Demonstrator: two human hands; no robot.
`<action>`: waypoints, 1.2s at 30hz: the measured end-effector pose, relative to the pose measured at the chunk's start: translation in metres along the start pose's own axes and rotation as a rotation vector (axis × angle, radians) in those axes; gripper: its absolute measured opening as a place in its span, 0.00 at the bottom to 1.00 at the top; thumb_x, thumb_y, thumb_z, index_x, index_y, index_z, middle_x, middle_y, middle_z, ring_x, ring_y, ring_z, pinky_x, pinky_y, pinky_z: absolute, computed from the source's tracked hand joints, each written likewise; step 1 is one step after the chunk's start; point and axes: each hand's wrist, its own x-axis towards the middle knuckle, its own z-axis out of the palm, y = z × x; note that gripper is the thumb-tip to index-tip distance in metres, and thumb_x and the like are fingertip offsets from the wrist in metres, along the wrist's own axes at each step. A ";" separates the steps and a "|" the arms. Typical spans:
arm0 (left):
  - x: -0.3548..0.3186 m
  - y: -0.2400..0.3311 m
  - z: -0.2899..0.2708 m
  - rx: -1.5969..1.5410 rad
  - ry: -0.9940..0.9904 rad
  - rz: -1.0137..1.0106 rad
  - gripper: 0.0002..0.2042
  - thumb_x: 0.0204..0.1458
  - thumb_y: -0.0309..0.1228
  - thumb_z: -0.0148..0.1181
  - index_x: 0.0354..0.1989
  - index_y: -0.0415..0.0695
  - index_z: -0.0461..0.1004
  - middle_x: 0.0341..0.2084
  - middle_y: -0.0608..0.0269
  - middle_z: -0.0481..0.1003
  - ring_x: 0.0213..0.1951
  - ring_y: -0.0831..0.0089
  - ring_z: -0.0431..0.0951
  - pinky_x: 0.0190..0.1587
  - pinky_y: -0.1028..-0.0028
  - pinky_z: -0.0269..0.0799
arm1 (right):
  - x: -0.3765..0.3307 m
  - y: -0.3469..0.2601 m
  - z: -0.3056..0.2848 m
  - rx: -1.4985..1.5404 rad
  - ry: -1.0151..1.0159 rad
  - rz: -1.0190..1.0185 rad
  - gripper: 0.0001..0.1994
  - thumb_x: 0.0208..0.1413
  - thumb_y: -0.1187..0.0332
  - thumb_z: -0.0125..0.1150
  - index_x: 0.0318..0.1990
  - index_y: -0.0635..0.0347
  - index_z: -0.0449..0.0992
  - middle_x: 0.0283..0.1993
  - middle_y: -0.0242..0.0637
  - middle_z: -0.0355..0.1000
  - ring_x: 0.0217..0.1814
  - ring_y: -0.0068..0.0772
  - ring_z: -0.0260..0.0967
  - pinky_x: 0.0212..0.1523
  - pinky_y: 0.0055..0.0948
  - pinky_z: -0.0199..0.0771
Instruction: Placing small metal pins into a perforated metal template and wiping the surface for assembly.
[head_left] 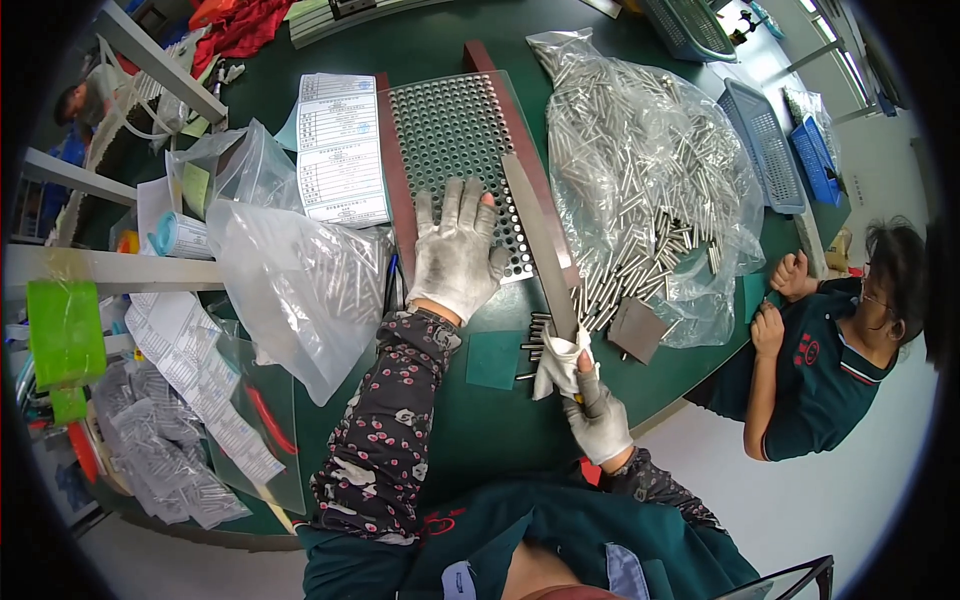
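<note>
My left hand (455, 250), in a grey-stained white glove, lies flat with fingers stretched on a perforated plate (440, 125). Rows of round holes or pin ends fill the plate, and dark red strips run along its sides. In my right hand (600, 420), also gloved, is the handle end of a long flat metal file (540, 240), with white cloth (562, 358) wrapped round it. The file slants over the plate's right side, its tip near the middle. Loose metal pins (620, 275) lie beside the file, spilling from a large clear plastic bag (650, 130).
A printed sheet (340, 150) and a clear bag of pins (310, 270) are left of the plate. Near the front sit a green square (493, 358) and a brown block (638, 330). Blue baskets (765, 145) stand at right, where another person (820, 350) sits.
</note>
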 end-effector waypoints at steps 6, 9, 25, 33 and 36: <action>0.001 0.000 0.003 -0.001 0.018 0.008 0.29 0.45 0.43 0.51 0.56 0.43 0.60 0.58 0.59 0.56 0.62 0.63 0.50 0.63 0.55 0.38 | 0.023 -0.017 0.001 -0.196 -0.102 0.139 0.37 0.49 0.72 0.54 0.65 0.47 0.42 0.30 0.48 0.70 0.30 0.52 0.70 0.30 0.41 0.70; 0.001 0.001 0.000 0.007 0.004 -0.003 0.29 0.44 0.43 0.51 0.56 0.43 0.60 0.58 0.59 0.56 0.62 0.63 0.50 0.63 0.54 0.38 | 0.039 -0.018 0.004 -0.277 -0.099 0.145 0.36 0.50 0.71 0.53 0.65 0.48 0.42 0.28 0.50 0.70 0.26 0.55 0.68 0.26 0.47 0.67; 0.002 0.001 0.007 -0.015 0.036 0.000 0.29 0.45 0.43 0.50 0.56 0.43 0.60 0.58 0.58 0.56 0.62 0.63 0.50 0.63 0.53 0.36 | 0.044 -0.026 0.010 -0.253 -0.082 0.166 0.36 0.48 0.72 0.50 0.64 0.50 0.39 0.26 0.54 0.69 0.26 0.57 0.67 0.26 0.48 0.67; 0.002 -0.003 0.008 -0.014 0.021 -0.003 0.28 0.45 0.43 0.50 0.56 0.43 0.61 0.58 0.59 0.56 0.62 0.63 0.50 0.63 0.53 0.36 | 0.019 -0.033 0.010 -0.308 -0.154 0.192 0.38 0.48 0.71 0.51 0.65 0.54 0.36 0.29 0.54 0.70 0.26 0.55 0.68 0.27 0.48 0.68; 0.007 0.002 0.000 -0.051 0.023 -0.008 0.28 0.45 0.42 0.49 0.56 0.43 0.60 0.59 0.59 0.56 0.63 0.64 0.49 0.63 0.53 0.36 | 0.061 -0.032 0.008 -0.337 -0.079 0.119 0.36 0.49 0.70 0.50 0.64 0.54 0.38 0.26 0.53 0.70 0.24 0.55 0.68 0.25 0.48 0.67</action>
